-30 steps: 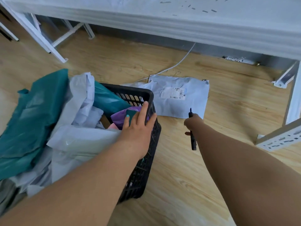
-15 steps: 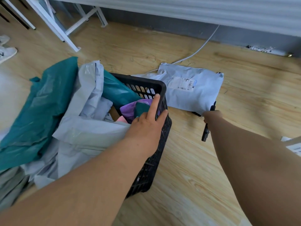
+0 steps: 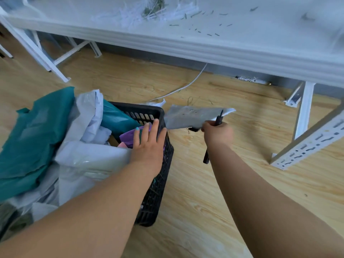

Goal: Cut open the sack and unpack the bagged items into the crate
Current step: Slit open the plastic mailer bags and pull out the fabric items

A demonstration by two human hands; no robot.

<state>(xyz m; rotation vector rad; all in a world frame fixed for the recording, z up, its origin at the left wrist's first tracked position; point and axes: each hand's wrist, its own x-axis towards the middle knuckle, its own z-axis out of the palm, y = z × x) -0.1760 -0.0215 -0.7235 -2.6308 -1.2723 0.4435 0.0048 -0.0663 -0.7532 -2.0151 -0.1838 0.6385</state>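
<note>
left hand [image 3: 149, 144]: fingers straight, flat on the near corner of the crate rim, touching the bagged items there; grasps nothing.
right hand [image 3: 217, 133]: fist clenched round a black cutter [image 3: 214, 135] and pinching the edge of a grey mailer bag [image 3: 193, 116], which is lifted off the floor just right of the crate.
crate [image 3: 158, 183]: black plastic, slotted, standing on the floor, overfilled.
contents: teal bags [image 3: 31, 138], pale grey bags [image 3: 89, 155], a purple one [image 3: 128, 135]; they spill over the left side.
floor [image 3: 204, 202]: wood-look planks, white cable [image 3: 178, 89] running back.
surface [image 3: 223, 34]: white, above, scattered with scraps.
</note>
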